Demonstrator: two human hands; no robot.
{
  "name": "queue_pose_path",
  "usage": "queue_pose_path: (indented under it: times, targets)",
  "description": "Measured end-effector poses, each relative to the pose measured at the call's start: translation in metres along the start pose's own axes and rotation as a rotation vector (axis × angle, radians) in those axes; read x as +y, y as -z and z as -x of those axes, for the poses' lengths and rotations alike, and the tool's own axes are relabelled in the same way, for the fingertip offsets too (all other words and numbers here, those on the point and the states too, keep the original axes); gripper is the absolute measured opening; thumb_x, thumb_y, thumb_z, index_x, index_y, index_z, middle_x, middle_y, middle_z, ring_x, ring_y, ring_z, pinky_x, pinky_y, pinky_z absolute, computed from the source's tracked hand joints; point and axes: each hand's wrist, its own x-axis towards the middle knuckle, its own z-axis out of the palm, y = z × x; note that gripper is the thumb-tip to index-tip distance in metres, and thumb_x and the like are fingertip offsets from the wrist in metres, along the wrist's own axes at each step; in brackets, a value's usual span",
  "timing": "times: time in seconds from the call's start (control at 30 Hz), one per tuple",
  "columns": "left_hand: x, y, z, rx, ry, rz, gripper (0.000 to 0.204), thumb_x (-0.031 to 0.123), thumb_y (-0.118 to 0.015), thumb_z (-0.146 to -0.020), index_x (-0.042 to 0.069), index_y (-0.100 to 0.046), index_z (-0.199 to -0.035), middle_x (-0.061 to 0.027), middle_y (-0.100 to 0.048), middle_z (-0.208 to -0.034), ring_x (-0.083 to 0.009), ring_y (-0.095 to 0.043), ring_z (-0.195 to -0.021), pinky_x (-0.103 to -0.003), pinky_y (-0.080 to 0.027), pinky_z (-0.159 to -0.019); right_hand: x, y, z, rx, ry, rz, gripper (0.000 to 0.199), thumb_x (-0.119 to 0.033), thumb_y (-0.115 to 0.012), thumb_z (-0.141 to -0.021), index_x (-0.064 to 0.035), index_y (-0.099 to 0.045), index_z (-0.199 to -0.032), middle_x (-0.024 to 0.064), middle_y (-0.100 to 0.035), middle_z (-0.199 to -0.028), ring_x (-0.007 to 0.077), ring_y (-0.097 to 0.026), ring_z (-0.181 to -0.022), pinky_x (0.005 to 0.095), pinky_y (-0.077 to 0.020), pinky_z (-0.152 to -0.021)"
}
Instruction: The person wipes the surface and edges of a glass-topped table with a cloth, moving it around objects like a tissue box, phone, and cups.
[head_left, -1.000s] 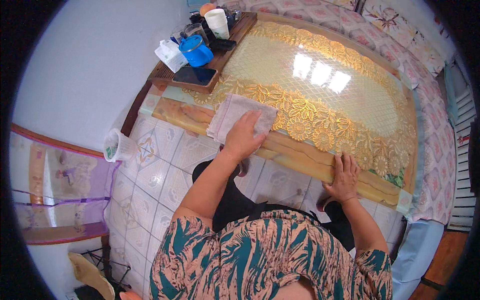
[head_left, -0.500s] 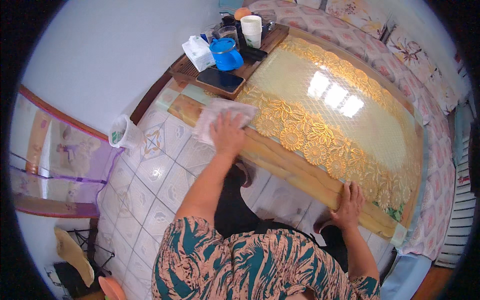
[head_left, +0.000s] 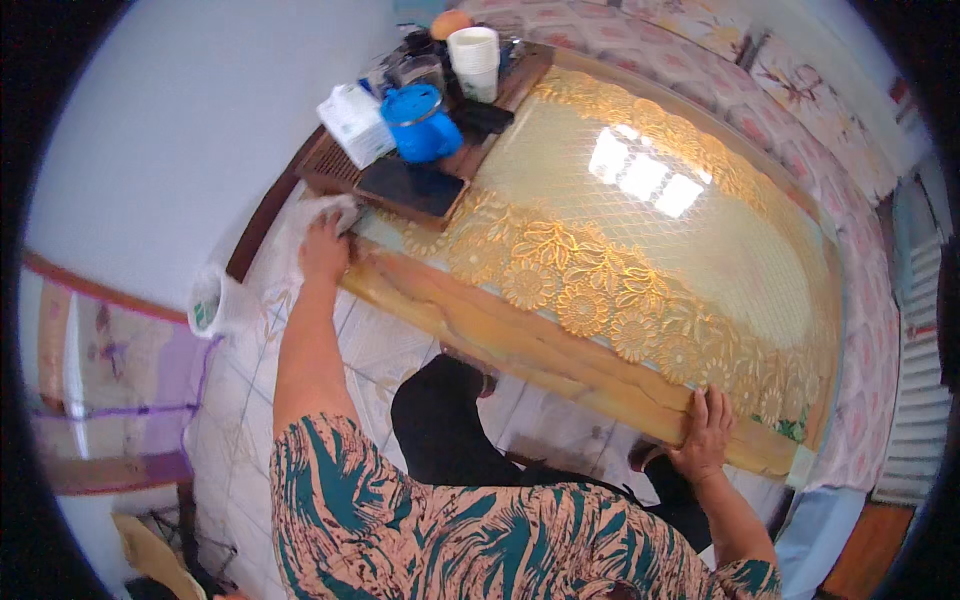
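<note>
The pale cloth (head_left: 343,208) lay crumpled at the tabletop's far-left end, left of centre in the frame, just beside the corner of the slatted wooden tray (head_left: 328,163). From there, a hard push toward the upper right could have bunched the cloth against the tray and jolted what stood on it. The dark phone (head_left: 412,187) seemed most exposed, lying flat near the tray's front edge. The cloth might also have slid off toward the floor if your fingers pressed too lightly, since it sat right at the border.

Your left grip (head_left: 325,252) was on the cloth, fingers stretched over it; blur hid whether they were pinched around a fold or only pressing, so you could not have told from this view. Your right grip (head_left: 703,432), at the lower right, rested on the near edge of the tabletop (head_left: 560,365), thumb apart from the fingers, with nothing picked up.

Farther out, golden lace (head_left: 583,300) spread across the middle. Behind the phone, at the upper left, stood a blue mug (head_left: 422,128), a white tissue pack (head_left: 354,124) and stacked paper cups (head_left: 474,66).
</note>
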Motion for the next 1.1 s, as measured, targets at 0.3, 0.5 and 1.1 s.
queue_pose_path:
  times: [0.3,0.5,1.1]
  targets:
    - [-0.032,-0.017,-0.015,0.033,-0.008,-0.165,0.057,0.032,-0.053,-0.09,0.025,-0.038,-0.144,-0.0151,-0.033,-0.15,-0.036,-0.033,-0.135,-0.054,-0.036,-0.102,0.001,0.007,-0.009,-0.102,-0.019,-0.029,0.099,-0.033,-0.077,-0.053,-0.0071,-0.036,-0.14,0.0217,-0.032,-0.145,0.0416,-0.032,-0.131,0.0538,-0.0262,-0.104]
    - [0.014,0.002,0.056,0.08,-0.256,-0.019,0.061,0.022,-0.054,-0.088,0.024,-0.037,-0.145,-0.0165,-0.036,-0.148,-0.0386,-0.036,-0.133,-0.054,-0.035,-0.101,0.005,0.004,-0.004,-0.099,-0.031,-0.07,0.099,-0.03,-0.078,-0.053,-0.007,-0.037,-0.14,0.0221,-0.031,-0.145,0.0398,-0.031,-0.132,0.0523,-0.0271,-0.103]
    - [0.405,0.014,0.344,-0.125,-0.722,0.471,0.057,0.037,-0.057,-0.088,0.02,-0.043,-0.141,-0.013,-0.031,-0.151,-0.0344,-0.024,-0.14,-0.055,-0.015,-0.112,0.004,0.004,0.001,-0.077,-0.036,-0.129,0.093,-0.035,-0.076,-0.062,-0.0075,-0.034,-0.141,0.0199,-0.028,-0.147,0.0384,-0.024,-0.137,0.0522,-0.0252,-0.108]
